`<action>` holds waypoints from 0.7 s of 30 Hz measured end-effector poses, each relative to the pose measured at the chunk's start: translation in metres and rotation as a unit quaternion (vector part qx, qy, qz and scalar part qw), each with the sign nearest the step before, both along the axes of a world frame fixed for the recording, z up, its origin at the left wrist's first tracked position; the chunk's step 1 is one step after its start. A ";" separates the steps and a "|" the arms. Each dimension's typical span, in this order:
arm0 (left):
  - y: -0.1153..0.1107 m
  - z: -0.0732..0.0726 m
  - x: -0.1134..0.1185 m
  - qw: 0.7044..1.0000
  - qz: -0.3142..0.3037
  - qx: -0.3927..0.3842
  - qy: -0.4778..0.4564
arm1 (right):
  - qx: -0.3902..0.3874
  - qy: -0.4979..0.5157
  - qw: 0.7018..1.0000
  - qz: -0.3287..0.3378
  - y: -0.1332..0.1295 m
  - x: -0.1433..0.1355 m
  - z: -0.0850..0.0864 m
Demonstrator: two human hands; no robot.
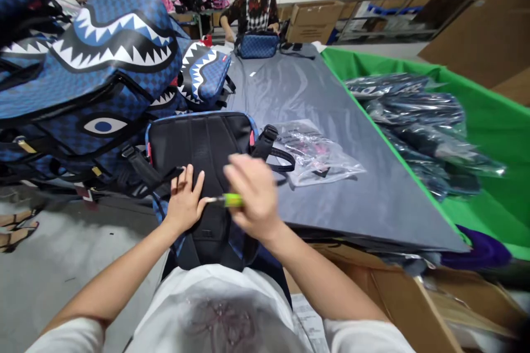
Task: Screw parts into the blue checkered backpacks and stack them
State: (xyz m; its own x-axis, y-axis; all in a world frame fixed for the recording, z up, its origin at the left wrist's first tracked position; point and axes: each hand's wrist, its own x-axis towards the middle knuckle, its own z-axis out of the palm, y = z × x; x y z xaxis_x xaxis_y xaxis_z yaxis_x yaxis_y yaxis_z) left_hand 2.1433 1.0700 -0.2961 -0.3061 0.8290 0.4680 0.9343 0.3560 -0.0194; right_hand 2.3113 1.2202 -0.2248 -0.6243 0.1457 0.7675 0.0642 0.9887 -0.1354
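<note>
A backpack [202,138] lies with its black back panel up at the near edge of the grey table, its straps spread to both sides. My left hand [185,198] rests on the panel with its fingers spread. My right hand [254,196], blurred by motion, is closed around a small tool with a yellow-green handle [233,200]. The tool's thin tip points left, close to my left thumb. Right of the backpack lies a clear plastic bag [314,151].
Blue checkered bags with shark mouths [120,38] are piled at the left. A person [260,5] stands at the table's far end by a blue bag [259,46]. Wrapped items [418,110] lie in a green-lined bin [488,121] at the right.
</note>
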 end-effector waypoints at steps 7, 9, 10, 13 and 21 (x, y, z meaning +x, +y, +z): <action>-0.014 -0.035 0.004 0.996 -0.035 -0.086 -0.007 | -0.216 -0.221 0.922 -0.232 0.042 0.015 -0.052; -0.019 -0.032 0.006 0.997 -0.046 -0.064 -0.010 | -0.249 -0.209 0.906 -0.271 0.061 0.033 -0.063; -0.017 -0.026 0.007 0.997 -0.058 -0.042 -0.010 | -0.258 -0.207 0.905 -0.269 0.065 0.036 -0.067; 0.017 0.000 0.005 0.990 -0.138 0.009 -0.003 | -0.303 -0.179 0.896 -0.270 0.057 0.023 -0.079; 0.159 0.086 0.004 0.938 -0.316 -0.100 0.097 | -0.356 -0.024 0.901 -0.245 0.013 0.025 -0.083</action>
State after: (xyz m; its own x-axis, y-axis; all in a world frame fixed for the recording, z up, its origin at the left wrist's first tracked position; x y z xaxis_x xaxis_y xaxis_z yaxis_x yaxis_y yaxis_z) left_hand 2.1469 1.2291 -0.2100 0.3518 0.8931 0.2805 0.9295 -0.2978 -0.2176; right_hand 2.3359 1.2335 -0.3078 -0.3818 0.8579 0.3439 0.4923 0.5036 -0.7099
